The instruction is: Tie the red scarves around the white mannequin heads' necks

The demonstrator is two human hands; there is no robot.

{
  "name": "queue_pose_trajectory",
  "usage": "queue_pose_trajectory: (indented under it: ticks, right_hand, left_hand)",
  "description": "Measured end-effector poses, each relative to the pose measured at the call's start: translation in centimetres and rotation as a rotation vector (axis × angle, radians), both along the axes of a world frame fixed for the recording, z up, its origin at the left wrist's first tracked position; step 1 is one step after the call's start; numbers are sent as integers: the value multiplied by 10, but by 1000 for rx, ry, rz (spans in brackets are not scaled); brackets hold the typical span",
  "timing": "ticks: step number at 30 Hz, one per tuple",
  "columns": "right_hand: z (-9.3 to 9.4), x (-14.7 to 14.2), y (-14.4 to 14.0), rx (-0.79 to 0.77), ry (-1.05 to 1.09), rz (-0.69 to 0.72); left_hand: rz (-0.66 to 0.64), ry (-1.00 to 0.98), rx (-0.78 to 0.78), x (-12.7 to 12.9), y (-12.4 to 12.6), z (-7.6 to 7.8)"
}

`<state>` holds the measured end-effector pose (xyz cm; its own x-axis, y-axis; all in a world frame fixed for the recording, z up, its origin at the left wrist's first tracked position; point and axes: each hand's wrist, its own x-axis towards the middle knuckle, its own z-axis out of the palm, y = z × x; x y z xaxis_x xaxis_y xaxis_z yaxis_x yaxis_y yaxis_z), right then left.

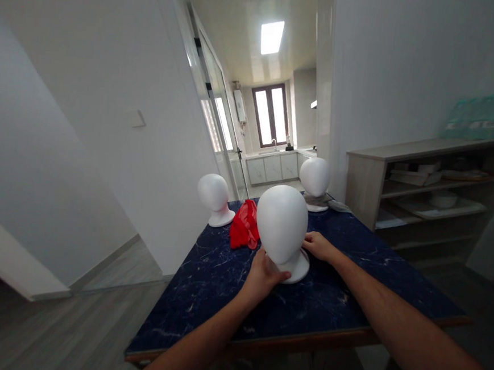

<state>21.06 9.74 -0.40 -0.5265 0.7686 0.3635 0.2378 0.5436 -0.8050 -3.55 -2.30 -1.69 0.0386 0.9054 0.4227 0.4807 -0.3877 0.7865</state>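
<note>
1. White-walled room, dark blue marbled table (pixel 348 307) up front, kitchen with window far behind.
2. Nearest: left hand (pixel 263 274) wrapped on the base of the near mannequin head (pixel 281 225), thumb on its rim; right hand (pixel 318 246) laid against the base's other side, fingers curled.
3. Three foam heads counted: smooth, white, faceless, each upright on a round foot; held one near table centre.
4. Just behind, one crumpled red cloth (pixel 244 226).
5. Farther: left head (pixel 214 196), right head (pixel 315 179) at far edge.
6. Wooden shelf unit (pixel 426 188) at right, holding papers and a bowl.
</note>
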Motion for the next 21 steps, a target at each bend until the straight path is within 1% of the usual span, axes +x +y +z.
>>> queue_pose_trajectory:
  ticks: [2,4,6,7,9,11,12,13,17,21]
  right_hand:
    - [-1,0,2,15,-29,-36]
    - [-1,-1,5,51,-68,-97]
    - [-2,-2,9,93,-102,-188]
    - [-3,-3,11,108,-113,-234]
    - [-4,-2,14,122,-128,-303]
    - [-5,0,15,122,-135,-333]
    - [-6,2,15,121,-136,-338]
    - [-6,4,15,122,-138,-344]
    - [-7,11,13,116,-136,-369]
    - [-8,12,14,102,-134,-373]
  left_hand:
    - [-6,46,-25,-28,-4,-1]
    - [60,73,-111,-60,0,3]
    - [182,116,-193,-90,11,11]
    - [254,177,-198,-103,19,16]
    - [373,367,-167,-120,37,25]
    - [433,545,-143,-127,54,29]
    - [449,597,-147,-128,61,29]
    - [463,605,-162,-127,68,28]
    - [498,435,-249,-127,85,25]
    - [456,309,-312,-141,84,31]
